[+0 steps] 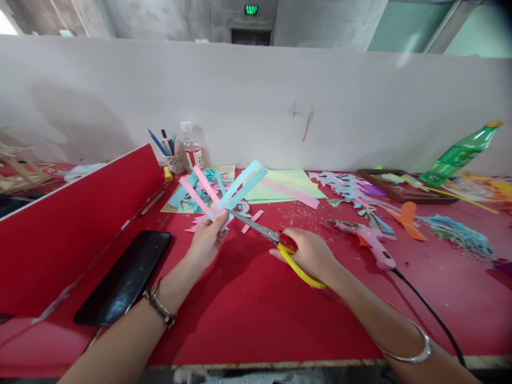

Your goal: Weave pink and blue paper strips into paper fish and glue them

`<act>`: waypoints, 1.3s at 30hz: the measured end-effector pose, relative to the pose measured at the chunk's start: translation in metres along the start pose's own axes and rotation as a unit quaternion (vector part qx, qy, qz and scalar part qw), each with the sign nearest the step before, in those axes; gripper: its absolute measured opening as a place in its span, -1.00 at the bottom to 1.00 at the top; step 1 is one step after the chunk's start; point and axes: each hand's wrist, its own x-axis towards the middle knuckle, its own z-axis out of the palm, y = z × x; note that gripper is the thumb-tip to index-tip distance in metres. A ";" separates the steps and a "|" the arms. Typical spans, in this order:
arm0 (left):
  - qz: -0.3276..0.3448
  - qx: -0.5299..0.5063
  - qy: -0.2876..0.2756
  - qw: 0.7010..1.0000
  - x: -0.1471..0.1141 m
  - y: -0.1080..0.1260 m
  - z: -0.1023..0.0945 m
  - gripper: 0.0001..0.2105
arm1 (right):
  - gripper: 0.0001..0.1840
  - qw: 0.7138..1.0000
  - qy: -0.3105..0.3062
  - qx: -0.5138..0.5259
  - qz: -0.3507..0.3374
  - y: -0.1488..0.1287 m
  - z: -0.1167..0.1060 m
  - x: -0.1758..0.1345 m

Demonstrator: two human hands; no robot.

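Pink and light-blue paper strips (243,188) fan out above my left hand (208,234), which pinches their lower ends between thumb and fingers. My right hand (310,250) is wrapped round the yellow handle of a pair of scissors (256,228). The scissor blades point left, and their tips reach the paper beside my left thumb. Whether the blades are cutting into the strips I cannot tell. Behind the held strips lies a pile of blue and pink paper scraps (192,194). A loose pink strip (253,221) rests on the red table near the blades.
A pink glue gun (368,237) with a black cable lies right of my right hand. A black phone (126,277) lies left, beside a red upright board (80,229). Behind stand a pen cup (175,162) and a clear bottle (192,149); a green bottle (460,154) leans far right.
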 end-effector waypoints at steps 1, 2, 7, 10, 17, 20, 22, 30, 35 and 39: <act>0.005 -0.002 0.002 1.000 0.000 0.000 0.000 -0.73 | -0.67 1.000 -0.003 0.001 -0.001 0.000 0.000 0.000; 0.013 -0.006 0.003 1.000 0.000 -0.001 0.000 -0.73 | -0.67 1.000 -0.005 0.001 -0.003 0.000 0.000 0.000; 0.026 -0.018 0.001 1.000 -0.002 -0.002 0.003 -0.74 | -0.67 1.000 -0.006 0.005 -0.004 -0.001 0.001 0.000; 0.018 -0.018 0.004 1.000 -0.003 -0.002 0.004 -0.76 | -0.67 1.000 -0.007 0.010 -0.005 -0.001 0.001 -0.001; 0.005 -0.039 0.003 0.999 -0.006 -0.002 0.008 -0.82 | -0.68 1.000 -0.014 0.021 -0.006 -0.002 0.000 0.000; -0.003 -0.059 -0.002 0.998 -0.008 -0.002 0.010 -0.82 | -0.68 0.999 -0.020 0.029 -0.009 -0.002 -0.002 0.000; -0.005 -0.064 -0.004 0.998 -0.008 -0.001 0.010 -0.82 | -0.67 0.999 -0.024 0.033 -0.010 -0.002 -0.003 0.000; 0.002 -0.046 0.007 0.999 -0.005 -0.002 0.008 -0.84 | -0.67 0.999 -0.024 0.034 -0.004 -0.002 -0.005 0.000; 0.006 -0.035 0.010 0.999 -0.004 -0.003 0.006 -0.84 | -0.67 0.999 -0.024 0.038 -0.002 -0.002 -0.006 0.000; 0.004 -0.029 0.008 1.000 -0.005 -0.002 0.007 -0.84 | -0.67 0.999 -0.022 0.037 0.001 -0.001 -0.006 0.000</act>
